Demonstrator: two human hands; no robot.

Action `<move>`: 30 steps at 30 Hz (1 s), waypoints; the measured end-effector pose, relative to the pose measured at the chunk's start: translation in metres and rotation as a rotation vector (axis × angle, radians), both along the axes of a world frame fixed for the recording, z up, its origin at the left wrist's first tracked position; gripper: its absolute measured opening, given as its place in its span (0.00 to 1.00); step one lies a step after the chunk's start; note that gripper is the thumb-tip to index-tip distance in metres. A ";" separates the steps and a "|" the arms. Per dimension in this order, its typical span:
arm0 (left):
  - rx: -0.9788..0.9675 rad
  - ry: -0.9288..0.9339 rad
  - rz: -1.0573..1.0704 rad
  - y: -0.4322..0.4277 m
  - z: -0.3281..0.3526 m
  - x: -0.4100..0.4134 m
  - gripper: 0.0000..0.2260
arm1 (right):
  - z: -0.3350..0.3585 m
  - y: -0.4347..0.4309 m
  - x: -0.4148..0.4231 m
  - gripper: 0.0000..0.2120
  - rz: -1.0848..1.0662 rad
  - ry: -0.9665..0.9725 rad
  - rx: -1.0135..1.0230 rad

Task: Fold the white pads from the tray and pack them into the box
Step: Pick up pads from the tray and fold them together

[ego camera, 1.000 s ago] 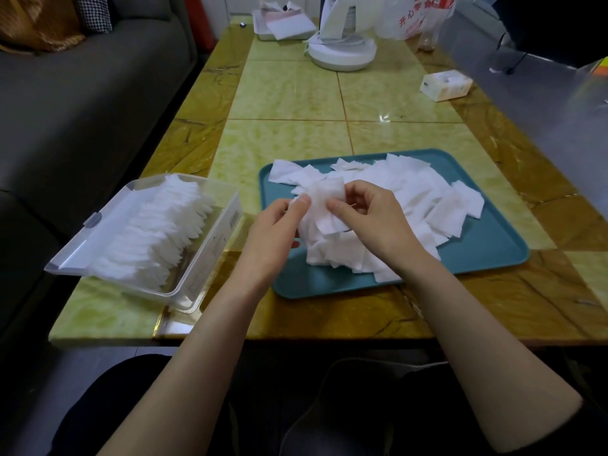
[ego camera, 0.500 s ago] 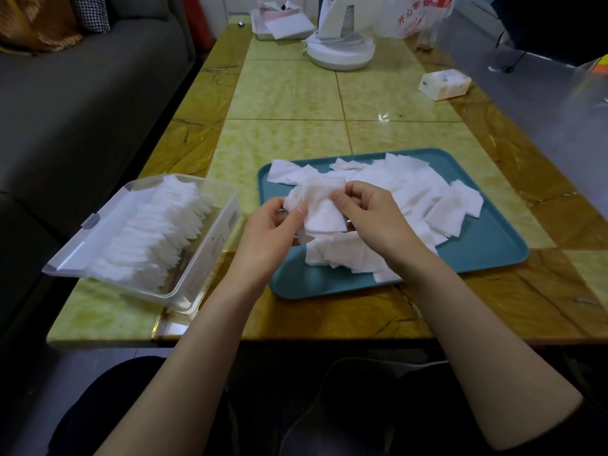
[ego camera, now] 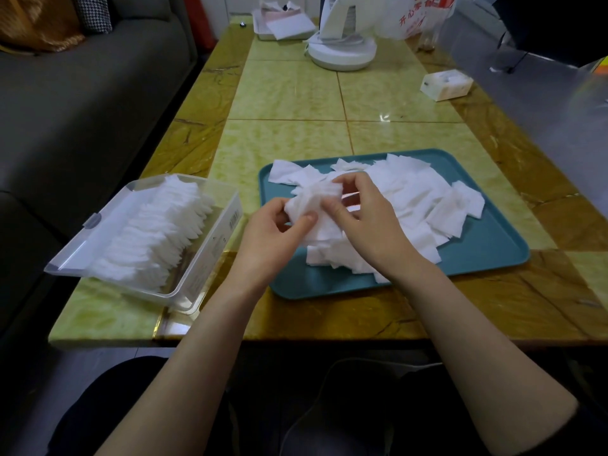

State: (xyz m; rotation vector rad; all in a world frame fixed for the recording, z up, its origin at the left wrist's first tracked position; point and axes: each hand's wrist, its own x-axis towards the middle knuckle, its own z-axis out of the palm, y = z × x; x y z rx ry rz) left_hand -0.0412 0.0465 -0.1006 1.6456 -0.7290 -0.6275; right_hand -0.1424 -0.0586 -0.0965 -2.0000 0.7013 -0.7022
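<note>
The yellow-green table (ego camera: 296, 93) fills the middle of the frame. On it, right of centre, my teal tray (ego camera: 493, 245) carries a loose heap of white pads (ego camera: 421, 199). At left-centre the clear box (ego camera: 215, 240) stands open, with a row of folded pads (ego camera: 154, 232) packed on edge. Over the tray's left end, my left hand (ego camera: 273, 235) and right hand (ego camera: 371, 222) both pinch one crumpled pad (ego camera: 312, 205) between thumb and curled fingers.
</note>
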 end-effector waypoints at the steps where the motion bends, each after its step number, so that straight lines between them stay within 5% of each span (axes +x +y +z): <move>1: 0.000 -0.019 -0.009 0.001 0.000 0.001 0.03 | -0.001 0.000 0.001 0.13 0.028 -0.004 0.031; 9: -0.001 -0.293 -0.137 0.016 -0.001 0.016 0.08 | -0.005 0.009 0.004 0.31 0.235 0.065 -0.200; 12: -0.003 -0.351 -0.235 0.025 0.002 0.020 0.09 | 0.000 0.015 0.006 0.37 0.306 0.073 -0.124; 20: 0.001 -0.380 -0.248 0.049 0.010 0.030 0.06 | 0.015 0.027 0.017 0.11 0.287 0.088 -0.073; 26: 0.038 -0.526 -0.035 0.060 0.035 0.062 0.09 | 0.031 0.023 0.037 0.09 0.153 0.056 -0.061; 30: 0.230 -0.762 0.043 0.068 0.042 0.111 0.13 | 0.044 0.018 0.068 0.12 0.098 -0.092 0.230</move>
